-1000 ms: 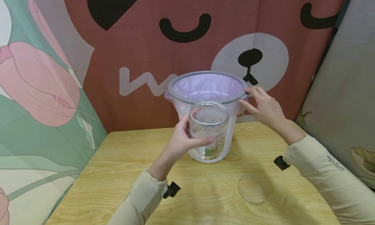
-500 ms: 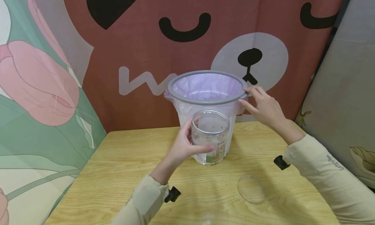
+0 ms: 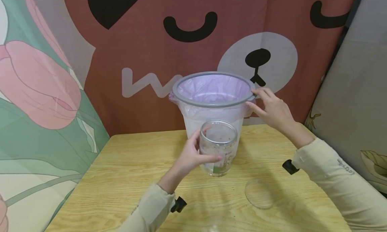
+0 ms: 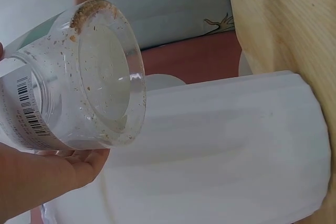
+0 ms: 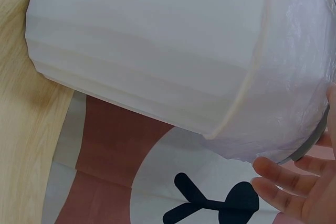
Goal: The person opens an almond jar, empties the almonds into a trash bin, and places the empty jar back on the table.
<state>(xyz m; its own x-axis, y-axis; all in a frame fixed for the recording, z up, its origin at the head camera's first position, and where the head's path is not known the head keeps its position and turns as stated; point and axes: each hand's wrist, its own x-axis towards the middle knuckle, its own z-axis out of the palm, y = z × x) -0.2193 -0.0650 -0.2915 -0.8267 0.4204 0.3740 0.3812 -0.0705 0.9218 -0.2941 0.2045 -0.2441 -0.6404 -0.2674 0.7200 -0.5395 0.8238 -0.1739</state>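
Note:
My left hand (image 3: 191, 155) grips a clear plastic jar (image 3: 218, 148) round its side, the thumb across its label. The jar is lidless and held above the table, just in front of the trash can. Brown crumbs cling to its base and inner wall in the left wrist view, where a barcode label (image 4: 31, 111) shows too. The white trash can (image 3: 193, 119) wears a purple liner bag (image 3: 208, 86) under a grey rim ring (image 3: 211, 104). On the ring's right side my right hand (image 3: 273, 107) pinches the rim between thumb and fingers.
A clear round lid (image 3: 259, 194) lies flat on the wooden table (image 3: 136, 178), right of the jar. Small dark specks dot the tabletop near it. Behind the can hangs a printed bear curtain (image 3: 145, 50), with a floral cloth (image 3: 39, 91) at the left.
My left hand has lowered the jar from near the can's rim, slightly rightward and toward me. The right hand has stayed on the rim.

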